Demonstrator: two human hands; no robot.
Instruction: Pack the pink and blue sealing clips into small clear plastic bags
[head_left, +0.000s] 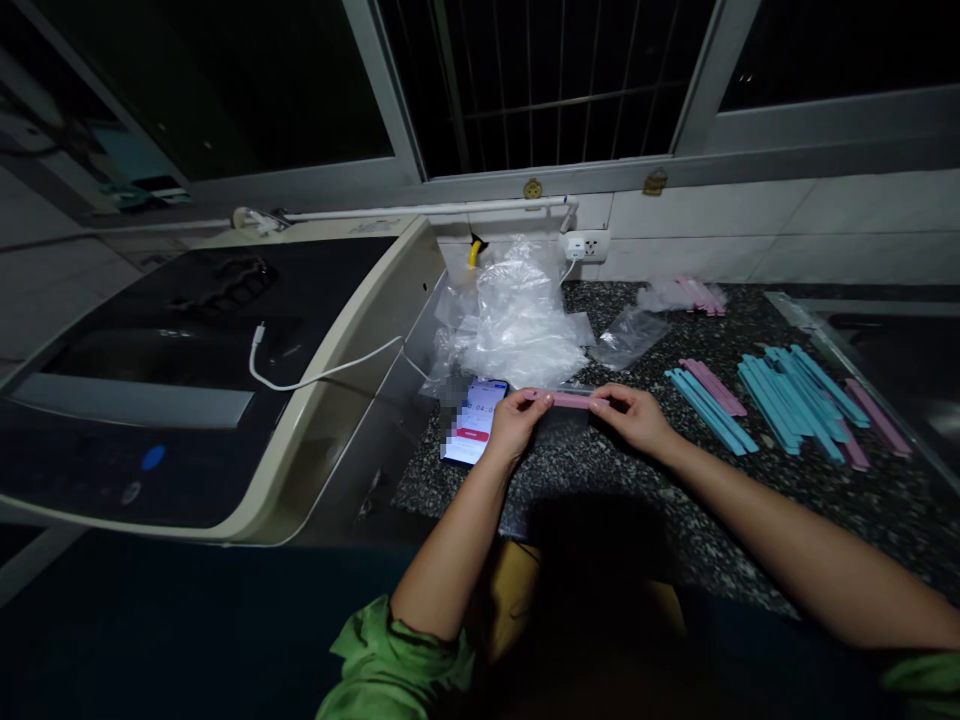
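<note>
A slim pink bag clip [571,400] is stretched level between my two hands, above the dark speckled counter [600,510]. My left hand [516,420] pinches its left end between thumb and fingers. At the other end, my right hand [631,415] grips it the same way. Thin clear plastic shows around the clip, though its outline is hard to make out. Just left of my left hand lies a lit phone [474,422]. To the right of my right hand are several blue clips [709,410] and pink clips [714,387] lying in loose groups.
A heap of clear plastic bags [525,310] sits against the tiled wall, below a socket [589,247] with a charger. A washing machine [315,400] stands at left, a white cable [330,378] across it. More pink clips in plastic [686,296] lie at the back.
</note>
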